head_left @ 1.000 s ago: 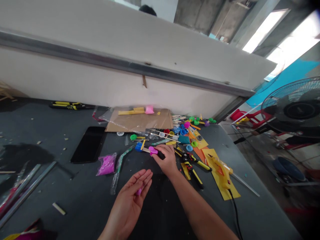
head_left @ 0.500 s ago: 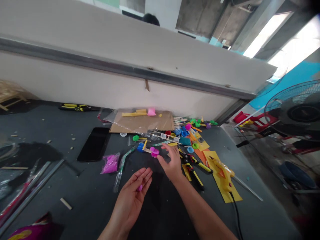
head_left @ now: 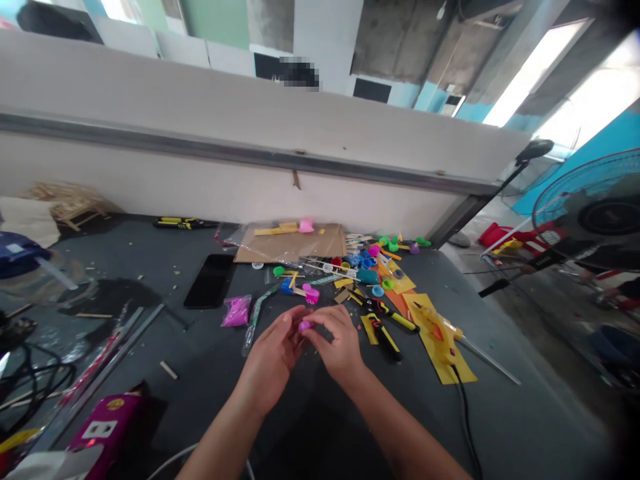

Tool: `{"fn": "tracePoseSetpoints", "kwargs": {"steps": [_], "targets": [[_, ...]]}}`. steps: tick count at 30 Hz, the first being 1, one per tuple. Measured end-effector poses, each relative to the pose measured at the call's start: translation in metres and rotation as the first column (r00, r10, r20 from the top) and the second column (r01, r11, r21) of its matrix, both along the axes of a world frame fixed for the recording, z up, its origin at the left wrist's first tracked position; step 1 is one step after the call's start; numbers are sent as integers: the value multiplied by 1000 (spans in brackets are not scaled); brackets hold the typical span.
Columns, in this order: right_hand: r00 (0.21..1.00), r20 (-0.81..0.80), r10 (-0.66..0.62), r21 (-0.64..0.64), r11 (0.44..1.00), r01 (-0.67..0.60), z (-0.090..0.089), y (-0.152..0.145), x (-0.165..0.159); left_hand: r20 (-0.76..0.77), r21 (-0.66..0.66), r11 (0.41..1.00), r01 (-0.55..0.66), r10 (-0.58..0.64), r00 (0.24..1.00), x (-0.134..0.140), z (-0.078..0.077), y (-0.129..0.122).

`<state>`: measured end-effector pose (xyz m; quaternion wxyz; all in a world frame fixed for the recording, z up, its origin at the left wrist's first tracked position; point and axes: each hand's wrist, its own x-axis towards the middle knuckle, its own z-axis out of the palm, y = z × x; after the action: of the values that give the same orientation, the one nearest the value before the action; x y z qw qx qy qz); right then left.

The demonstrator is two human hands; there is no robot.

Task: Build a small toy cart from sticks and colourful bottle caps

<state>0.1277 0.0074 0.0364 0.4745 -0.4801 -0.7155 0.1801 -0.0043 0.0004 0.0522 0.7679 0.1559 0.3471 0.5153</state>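
A small purple lump that looks like modelling clay [head_left: 304,325] sits between my two hands above the dark table. My right hand [head_left: 337,341] pinches it between thumb and fingertips. My left hand [head_left: 274,357] is curled around it from the other side, its fingertips partly hidden. Just beyond the hands is a small assembly with a pink-magenta piece [head_left: 311,293] and a blue piece [head_left: 287,287], joined by wooden sticks. To the left lies a clear bag of purple clay [head_left: 237,311], beside a green-patterned plastic strip [head_left: 254,320].
A black phone [head_left: 209,281] lies left of the clay bag. Black-and-yellow pliers [head_left: 385,335] and a yellow glue gun [head_left: 440,333] with a cord lie to the right. Behind are cardboard [head_left: 287,245] and colourful small parts [head_left: 367,260]. A fan [head_left: 607,217] stands at right.
My right hand has come back from beside the pink-and-blue assembly to my left hand and now pinches the purple lump that lay in the left palm. The view has shifted.
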Motion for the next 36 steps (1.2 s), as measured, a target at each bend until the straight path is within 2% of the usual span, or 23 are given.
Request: {"fn": "tracePoseSetpoints", "kwargs": {"steps": [4,11,16,20,23,26,29,36], "targets": [[999,-25,-29,30,999,30,2,-7,2,-133,33,993,113,-108,985,-2,-6,-6],[1000,29,-4,32,999,4,-15,-17,-2,-291,116,989,89,-52,955,-2,-26,-7],[993,115,-31,48,999,26,-25,-16,2,-246,92,987,133,-107,963,-1,-36,-9],[990,137,32,41,998,-38,-26,-17,3,-219,81,992,92,-72,973,-2,-41,-10],[993,82,84,25,996,-86,-24,-17,3,-237,65,993,100,-82,968,-4,-41,-11],[996,-32,81,-8,997,-82,-24,-14,5,-222,52,986,157,-142,965,-5,-40,-12],[994,-77,72,-35,997,-75,-25,-11,6,-205,30,983,183,-173,963,-3,-40,-12],[980,-69,184,-71,979,-189,-26,-14,6,-268,56,990,126,-107,958,-2,-42,-11]]}}
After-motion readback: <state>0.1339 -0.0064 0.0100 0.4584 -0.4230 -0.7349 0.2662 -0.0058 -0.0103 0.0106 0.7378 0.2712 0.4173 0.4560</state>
